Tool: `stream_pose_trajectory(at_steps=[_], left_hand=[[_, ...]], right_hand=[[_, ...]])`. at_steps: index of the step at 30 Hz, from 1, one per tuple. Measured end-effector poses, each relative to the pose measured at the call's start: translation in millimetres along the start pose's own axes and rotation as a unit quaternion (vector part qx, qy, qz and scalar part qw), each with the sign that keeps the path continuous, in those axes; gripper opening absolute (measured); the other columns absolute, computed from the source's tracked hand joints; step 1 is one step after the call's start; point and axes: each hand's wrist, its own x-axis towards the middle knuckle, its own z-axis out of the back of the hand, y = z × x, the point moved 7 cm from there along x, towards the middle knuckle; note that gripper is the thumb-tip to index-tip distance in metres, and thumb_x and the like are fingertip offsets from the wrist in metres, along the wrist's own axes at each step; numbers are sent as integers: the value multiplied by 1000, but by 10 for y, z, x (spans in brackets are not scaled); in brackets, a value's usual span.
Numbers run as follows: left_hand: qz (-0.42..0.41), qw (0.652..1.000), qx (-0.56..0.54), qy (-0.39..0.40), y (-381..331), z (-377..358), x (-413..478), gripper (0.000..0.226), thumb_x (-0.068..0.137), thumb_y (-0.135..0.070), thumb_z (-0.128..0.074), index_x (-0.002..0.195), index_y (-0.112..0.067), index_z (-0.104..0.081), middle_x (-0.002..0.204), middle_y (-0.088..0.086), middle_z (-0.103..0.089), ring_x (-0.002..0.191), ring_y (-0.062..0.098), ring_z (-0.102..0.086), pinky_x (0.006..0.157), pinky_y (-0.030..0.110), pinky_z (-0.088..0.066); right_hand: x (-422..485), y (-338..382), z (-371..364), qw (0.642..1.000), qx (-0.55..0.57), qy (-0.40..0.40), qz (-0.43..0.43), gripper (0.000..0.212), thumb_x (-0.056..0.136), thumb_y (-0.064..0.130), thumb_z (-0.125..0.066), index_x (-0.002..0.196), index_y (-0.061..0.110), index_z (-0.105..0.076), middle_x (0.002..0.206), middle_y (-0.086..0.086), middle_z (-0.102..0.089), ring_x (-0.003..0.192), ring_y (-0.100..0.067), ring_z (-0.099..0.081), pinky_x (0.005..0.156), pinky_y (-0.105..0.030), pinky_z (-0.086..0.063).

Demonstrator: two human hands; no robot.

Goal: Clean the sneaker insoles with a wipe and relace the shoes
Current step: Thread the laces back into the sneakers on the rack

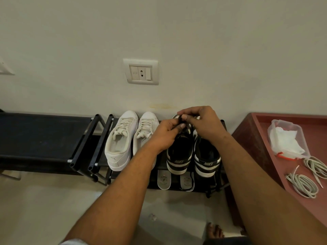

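From the head camera, both hands are close together over the front of the left black shoe on the rack. The left hand and right hand each pinch the dark lace. Lacing looks like the job now. Keep both ends even, pull snug, and go hole by hole. The insoles lie on the shelf below.

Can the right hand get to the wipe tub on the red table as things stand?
Probably yes. The tub sits right of the right hand with nothing between them. But that hand pinches a black lace at the black sneaker, so it must let go first.
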Motion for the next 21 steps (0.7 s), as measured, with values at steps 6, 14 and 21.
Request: stream_pose_trajectory(at_steps=[6, 14, 21], left_hand=[[14, 998, -50, 27, 73, -1, 18, 31, 112, -16, -54, 138, -5, -67, 129, 15, -75, 128, 30, -68, 118, 54, -47], [9, 1000, -24, 4, 118, 57, 52, 24, 112, -19, -55, 108, -11, -77, 106, 8, -81, 107, 24, -76, 104, 43, -57], [-69, 959, 272, -24, 3, 140, 69, 17, 103, -17, -63, 105, -18, -80, 95, 3, -79, 92, 22, -72, 86, 44, -58]], right_hand=[[0, -35, -76, 996, 87, 20, -3, 20, 99, 13, -68, 106, 26, -82, 97, 4, -79, 98, -13, -74, 92, -39, -60], [-39, -58, -109, 989, 143, -15, -24, 18, 99, 8, -69, 108, 17, -80, 98, -3, -79, 86, -27, -74, 79, -35, -64], [-62, -65, -64, 1000, 1, -8, 16, 20, 97, 23, -74, 116, 24, -79, 90, 10, -78, 83, 0, -72, 83, -26, -59]])
